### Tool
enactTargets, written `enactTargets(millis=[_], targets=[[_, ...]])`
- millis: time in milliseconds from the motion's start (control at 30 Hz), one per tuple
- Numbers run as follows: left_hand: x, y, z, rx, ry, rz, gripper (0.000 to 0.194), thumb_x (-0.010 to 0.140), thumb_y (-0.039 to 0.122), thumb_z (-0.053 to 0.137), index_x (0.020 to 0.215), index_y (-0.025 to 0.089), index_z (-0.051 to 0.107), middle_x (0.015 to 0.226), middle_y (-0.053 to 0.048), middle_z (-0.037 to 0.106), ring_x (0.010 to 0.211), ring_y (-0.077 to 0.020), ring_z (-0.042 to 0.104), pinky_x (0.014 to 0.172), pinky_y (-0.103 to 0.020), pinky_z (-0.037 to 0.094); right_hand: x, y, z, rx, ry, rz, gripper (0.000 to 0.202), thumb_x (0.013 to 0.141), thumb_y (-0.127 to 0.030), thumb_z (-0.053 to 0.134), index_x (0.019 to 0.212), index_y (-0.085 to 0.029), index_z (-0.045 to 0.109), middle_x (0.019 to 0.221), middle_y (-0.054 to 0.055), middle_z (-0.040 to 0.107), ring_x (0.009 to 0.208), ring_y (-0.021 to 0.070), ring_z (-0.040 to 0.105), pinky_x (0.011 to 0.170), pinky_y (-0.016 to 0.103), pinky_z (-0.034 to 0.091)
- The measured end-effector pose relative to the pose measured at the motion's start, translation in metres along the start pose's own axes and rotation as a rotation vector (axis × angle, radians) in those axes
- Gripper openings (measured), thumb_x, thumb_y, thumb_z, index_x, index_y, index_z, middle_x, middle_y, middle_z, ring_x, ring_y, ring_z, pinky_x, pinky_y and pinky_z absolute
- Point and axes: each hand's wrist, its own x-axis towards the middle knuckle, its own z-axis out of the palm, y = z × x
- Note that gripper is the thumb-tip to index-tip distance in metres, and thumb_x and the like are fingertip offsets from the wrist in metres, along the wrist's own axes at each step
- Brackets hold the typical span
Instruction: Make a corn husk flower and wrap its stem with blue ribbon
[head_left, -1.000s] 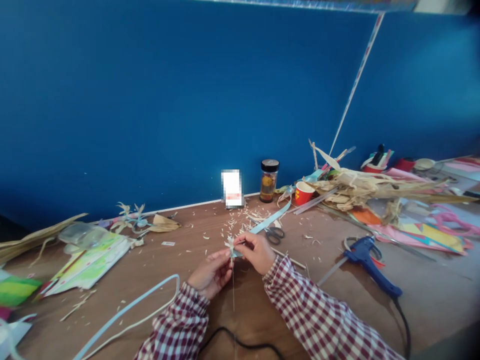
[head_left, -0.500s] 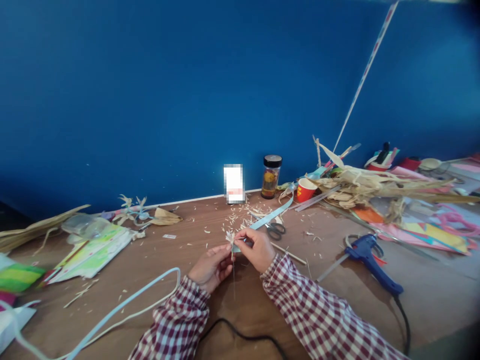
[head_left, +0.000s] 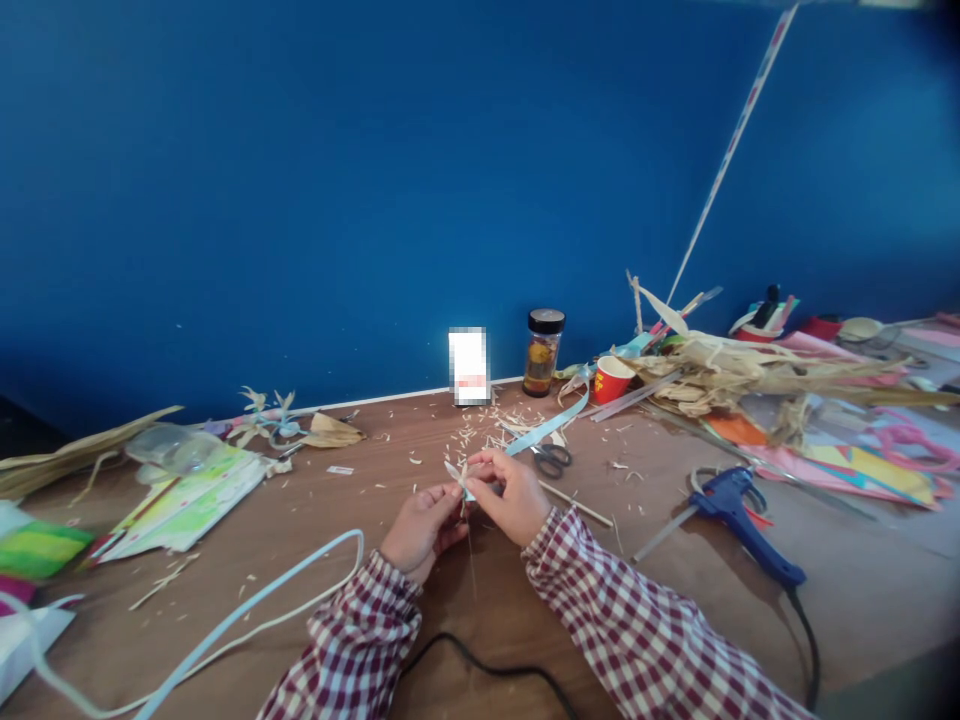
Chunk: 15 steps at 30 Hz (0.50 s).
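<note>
My left hand (head_left: 421, 527) is closed in a pinch on a small corn-husk flower (head_left: 454, 473), whose pale petals stick up above the fingertips. Pressed against the same piece from the other side is my right hand (head_left: 517, 500), its thumb and forefinger closed on a light blue ribbon (head_left: 551, 427) at the flower's base. The ribbon's tail trails away to the back right. A thin clear thread or strand hangs below the fingers. Scissors (head_left: 553, 459) with black handles lie just beyond my right hand, and a thin stick (head_left: 576, 504) rests beside it.
A blue glue gun (head_left: 750, 525) lies to the right, its black cord running forward. Behind are a lidded jar (head_left: 541, 355), a red paper cup (head_left: 613, 380) and a heap of dried husks (head_left: 720, 365). Husk scraps litter the table; white cable (head_left: 255, 600) loops at left.
The pinched flower has turned a little, and a pale petal now points up to the left. My right fingers have shifted slightly around its base.
</note>
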Motion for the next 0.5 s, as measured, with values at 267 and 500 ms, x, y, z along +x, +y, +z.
enactTargets(millis=[267, 500], targets=[[0.004, -0.001, 0.000, 0.130, 0.148, 0.067, 0.031, 0.058, 0.041, 0.071, 0.065, 0.012, 0.060, 0.055, 0.004, 0.049, 0.051, -0.0052, 0.044, 0.048, -0.016, 0.043, 0.002, 0.011, 0.003, -0.013, -0.166, 0.138, 0.019, 0.077, -0.032, 0.052, 0.070, -0.016, 0.059, 0.062, 0.002, 0.062, 0.057, 0.0123, 0.056, 0.054, 0.023, 0.042], [0.006, -0.009, 0.000, 0.357, 0.233, 0.158, 0.031, 0.059, 0.043, 0.066, 0.069, 0.014, 0.064, 0.057, 0.003, 0.053, 0.054, -0.0093, 0.049, 0.051, -0.020, 0.044, 0.002, 0.013, 0.004, 0.002, -0.103, 0.143, 0.015, 0.074, -0.026, 0.054, 0.074, -0.014, 0.063, 0.069, 0.004, 0.066, 0.066, 0.0142, 0.059, 0.062, 0.023, 0.043]])
